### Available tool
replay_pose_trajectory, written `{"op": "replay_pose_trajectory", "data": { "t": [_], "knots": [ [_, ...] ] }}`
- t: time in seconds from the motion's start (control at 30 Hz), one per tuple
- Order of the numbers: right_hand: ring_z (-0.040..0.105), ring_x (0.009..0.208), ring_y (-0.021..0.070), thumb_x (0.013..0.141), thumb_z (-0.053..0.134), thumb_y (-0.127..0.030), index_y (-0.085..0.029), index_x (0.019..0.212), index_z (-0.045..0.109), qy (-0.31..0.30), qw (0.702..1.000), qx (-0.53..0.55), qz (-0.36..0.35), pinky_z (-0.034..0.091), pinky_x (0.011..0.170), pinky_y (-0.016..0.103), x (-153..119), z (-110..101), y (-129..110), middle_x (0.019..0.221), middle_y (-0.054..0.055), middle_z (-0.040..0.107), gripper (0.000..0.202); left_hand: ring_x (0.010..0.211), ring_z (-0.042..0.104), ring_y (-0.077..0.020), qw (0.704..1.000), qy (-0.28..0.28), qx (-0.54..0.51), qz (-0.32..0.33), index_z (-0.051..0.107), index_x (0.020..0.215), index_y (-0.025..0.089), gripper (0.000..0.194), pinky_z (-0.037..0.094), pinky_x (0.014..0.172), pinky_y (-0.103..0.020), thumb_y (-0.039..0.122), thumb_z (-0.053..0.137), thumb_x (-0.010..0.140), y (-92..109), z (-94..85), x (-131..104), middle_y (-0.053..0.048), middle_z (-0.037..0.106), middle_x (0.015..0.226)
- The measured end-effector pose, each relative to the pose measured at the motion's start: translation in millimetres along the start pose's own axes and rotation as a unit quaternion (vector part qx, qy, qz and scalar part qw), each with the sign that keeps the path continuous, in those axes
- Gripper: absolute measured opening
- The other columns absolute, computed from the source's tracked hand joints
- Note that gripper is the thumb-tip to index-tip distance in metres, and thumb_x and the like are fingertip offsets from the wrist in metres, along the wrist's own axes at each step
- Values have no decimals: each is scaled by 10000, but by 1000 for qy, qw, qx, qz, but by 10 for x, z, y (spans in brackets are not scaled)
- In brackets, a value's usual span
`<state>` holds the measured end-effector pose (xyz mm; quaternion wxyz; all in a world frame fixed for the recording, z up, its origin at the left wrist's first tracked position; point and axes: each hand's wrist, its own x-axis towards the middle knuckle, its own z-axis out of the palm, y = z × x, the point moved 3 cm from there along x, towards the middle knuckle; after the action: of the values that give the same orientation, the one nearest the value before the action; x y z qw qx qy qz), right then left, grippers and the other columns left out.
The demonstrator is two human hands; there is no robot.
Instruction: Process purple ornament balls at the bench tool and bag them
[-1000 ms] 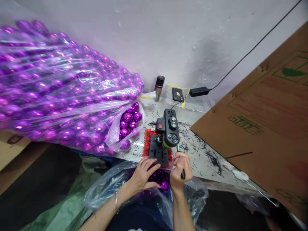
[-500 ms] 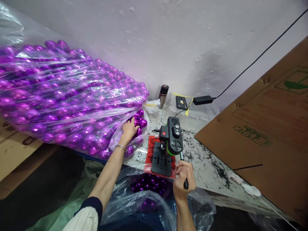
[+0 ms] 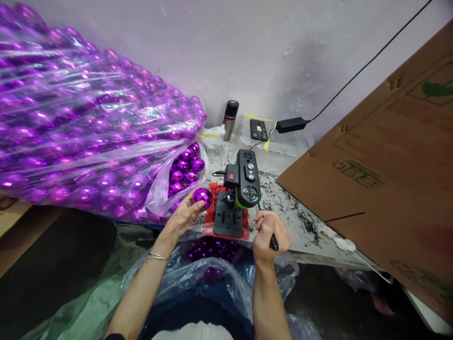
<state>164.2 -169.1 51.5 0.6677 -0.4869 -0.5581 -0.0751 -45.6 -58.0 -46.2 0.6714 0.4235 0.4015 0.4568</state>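
Observation:
Between the fingertips of my left hand [image 3: 182,216] is a shiny purple faceted ball [image 3: 202,198], held just left of a small bench drill press [image 3: 248,179]. My right hand [image 3: 271,233] is wrapped round the black-ended lever [image 3: 273,242] on the press's right side. Under the press head lies a black slotted base plate [image 3: 226,222] on a red mat [image 3: 211,219]. A large clear plastic bag [image 3: 155,196] full of purple balls fills the left side, and more balls [image 3: 184,165] show through its opening.
A flask [image 3: 231,120], a black phone-like slab [image 3: 258,129] and a power adapter [image 3: 292,124] stand along the wall. Black shavings litter the table [image 3: 297,236]. At right leans a big cardboard box [image 3: 375,156]. Below the table edge, an open plastic bag [image 3: 233,269] holds purple balls.
My left hand has come out of the big bag's opening with a purple ball and moved toward the press. My right hand stays on the lever. The view has shifted slightly.

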Motion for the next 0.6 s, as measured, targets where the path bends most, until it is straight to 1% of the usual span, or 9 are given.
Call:
{"op": "replay_pose_trajectory", "data": {
  "t": [0.03, 0.1, 0.2, 0.27, 0.3, 0.43, 0.53, 0.6],
  "knots": [
    [627, 609, 136, 1090, 501, -172, -242, 655, 515, -5, 1000, -4, -6, 455, 590, 307, 53, -1, -12, 602, -36, 548, 441, 1147, 799, -300, 1000, -1, -12, -20, 728, 1318, 232, 757, 670, 998, -427, 642, 952, 723, -132, 77, -47, -121, 805, 1304],
    [616, 588, 133, 1098, 495, -194, -246, 648, 509, -11, 1000, -13, -14, 448, 575, 308, 121, -4, -24, 587, -39, 538, 453, 1108, 807, -312, 998, 15, -22, -49, 754, 1233, 207, 687, 677, 980, -456, 707, 885, 780, -364, 218, -102, -132, 828, 1203],
    [608, 589, 130, 1096, 491, -188, -246, 669, 521, -16, 999, -26, -19, 446, 574, 310, 135, -7, -28, 604, -37, 560, 433, 1070, 804, -325, 997, 59, -1, -51, 771, 1184, 187, 748, 673, 935, -452, 825, 802, 795, -580, 364, -119, -124, 838, 1095],
    [605, 597, 128, 1090, 495, -171, -244, 686, 528, -20, 999, -26, -21, 445, 579, 310, 112, -11, -26, 625, -35, 577, 411, 1082, 797, -326, 996, 76, 23, -35, 769, 1199, 191, 773, 663, 934, -440, 847, 792, 790, -635, 415, -109, -117, 841, 1108],
    [608, 606, 126, 1086, 496, -161, -243, 695, 529, -22, 999, -23, -23, 445, 584, 308, 98, -13, -24, 635, -34, 585, 402, 1106, 793, -326, 996, 78, 33, -25, 764, 1215, 193, 761, 657, 955, -440, 830, 798, 799, -644, 430, -100, -118, 841, 1137],
    [621, 635, 126, 1078, 493, -136, -240, 723, 537, -32, 999, -22, -29, 450, 598, 304, 55, -24, -20, 663, -29, 603, 372, 1237, 767, -310, 994, 67, 84, 21, 710, 1336, 194, 671, 605, 1097, -445, 658, 830, 865, -641, 460, -60, -129, 815, 1296],
    [626, 640, 135, 1069, 494, -133, -239, 737, 556, -34, 998, -29, -32, 454, 594, 308, 32, -32, -14, 671, -23, 612, 353, 1227, 775, -292, 983, 52, 169, 48, 671, 1419, 210, 619, 591, 1119, -451, 540, 806, 913, -660, 496, -45, -117, 811, 1314],
    [634, 648, 138, 1061, 497, -124, -238, 742, 565, -36, 998, -27, -34, 464, 600, 307, 18, -37, -9, 675, -20, 619, 345, 1235, 771, -297, 968, 48, 236, 76, 666, 1443, 228, 605, 584, 1129, -464, 488, 814, 917, -681, 526, -48, -112, 805, 1333]
  ]
}}
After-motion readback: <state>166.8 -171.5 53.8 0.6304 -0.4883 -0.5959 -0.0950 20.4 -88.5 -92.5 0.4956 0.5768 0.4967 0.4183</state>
